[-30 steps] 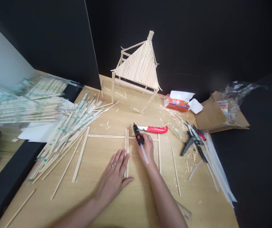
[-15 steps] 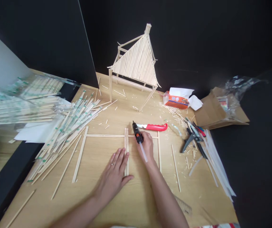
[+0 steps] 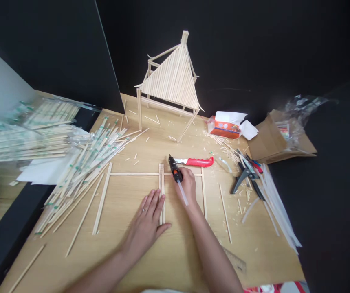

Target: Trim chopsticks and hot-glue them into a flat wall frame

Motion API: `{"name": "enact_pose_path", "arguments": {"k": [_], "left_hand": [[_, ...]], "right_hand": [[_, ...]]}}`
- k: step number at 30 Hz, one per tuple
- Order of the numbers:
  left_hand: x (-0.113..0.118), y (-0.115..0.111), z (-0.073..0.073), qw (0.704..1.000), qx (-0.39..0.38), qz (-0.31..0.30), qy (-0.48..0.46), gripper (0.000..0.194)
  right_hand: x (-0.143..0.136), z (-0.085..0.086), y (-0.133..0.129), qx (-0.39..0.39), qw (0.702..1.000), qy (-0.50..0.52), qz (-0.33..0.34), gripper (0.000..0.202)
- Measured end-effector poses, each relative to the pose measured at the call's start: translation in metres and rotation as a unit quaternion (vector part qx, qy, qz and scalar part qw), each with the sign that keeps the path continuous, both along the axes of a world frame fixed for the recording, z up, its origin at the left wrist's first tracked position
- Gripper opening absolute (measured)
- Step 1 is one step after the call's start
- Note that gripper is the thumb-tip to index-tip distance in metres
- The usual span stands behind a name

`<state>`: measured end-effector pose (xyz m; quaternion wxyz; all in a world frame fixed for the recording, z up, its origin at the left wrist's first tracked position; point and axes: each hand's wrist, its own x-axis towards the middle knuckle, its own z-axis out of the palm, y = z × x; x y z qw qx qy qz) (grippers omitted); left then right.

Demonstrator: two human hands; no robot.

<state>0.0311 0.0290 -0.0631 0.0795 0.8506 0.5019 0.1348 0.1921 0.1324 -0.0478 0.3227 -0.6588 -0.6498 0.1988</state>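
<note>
My right hand (image 3: 186,188) is wrapped round a black hot glue gun (image 3: 175,170), with a clear glue stick (image 3: 182,193) poking out of its back end. The gun's nozzle points away from me, just past the top of the middle upright of a flat frame of wooden sticks (image 3: 134,174). My left hand (image 3: 148,217) lies flat with fingers outstretched, its fingertips touching that upright (image 3: 161,203). A ring is on one finger. Just beyond the gun lies a red-handled knife (image 3: 199,162), part of its blade hidden behind the gun.
A stick-built model with a pointed roof (image 3: 171,79) stands at the back. Loose and bagged sticks (image 3: 80,175) heap up on the left. On the right are a tissue pack (image 3: 226,129), a cardboard box (image 3: 265,138), black-handled pliers (image 3: 241,180), glue sticks (image 3: 280,211) and a ruler (image 3: 234,260).
The whole view has shifted slightly, so things appear a little further left. Both hands and the glue gun hold nearly the same place over the stick frame.
</note>
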Motion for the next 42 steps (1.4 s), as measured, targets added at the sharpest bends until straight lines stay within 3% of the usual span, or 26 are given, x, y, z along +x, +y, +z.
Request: {"name": "enact_pose_path", "arguments": {"k": [4, 10, 14, 19, 24, 30, 36, 42], "left_hand": [[0.0, 0.001, 0.002, 1.0, -0.004, -0.001, 0.004, 0.08], [0.0, 0.0, 0.002, 1.0, -0.01, -0.001, -0.002, 0.083], [0.0, 0.001, -0.001, 1.0, -0.002, -0.002, -0.009, 0.083], [0.0, 0.001, -0.002, 1.0, 0.004, -0.001, 0.003, 0.081], [-0.001, 0.0, -0.002, 1.0, 0.004, 0.0, 0.0, 0.08], [-0.001, 0.0, -0.003, 1.0, -0.006, -0.002, -0.014, 0.08], [-0.001, 0.0, 0.001, 1.0, -0.005, -0.001, -0.013, 0.078], [-0.003, 0.0, 0.002, 1.0, -0.02, -0.002, -0.022, 0.078]], "right_hand": [[0.002, 0.009, -0.002, -0.004, 1.0, 0.028, -0.003, 0.014], [0.025, 0.036, -0.025, -0.028, 0.995, 0.095, -0.016, 0.023], [0.054, 0.045, -0.047, -0.058, 0.981, 0.164, -0.087, 0.029], [0.083, 0.031, -0.072, -0.07, 0.964, 0.182, -0.184, 0.032], [0.092, 0.011, -0.088, -0.079, 0.954, 0.184, -0.221, 0.035], [0.092, -0.001, -0.09, -0.077, 0.947, 0.197, -0.243, 0.037], [0.089, -0.004, -0.09, -0.079, 0.943, 0.207, -0.25, 0.037], [0.09, 0.005, -0.088, -0.079, 0.943, 0.213, -0.243, 0.038]]}}
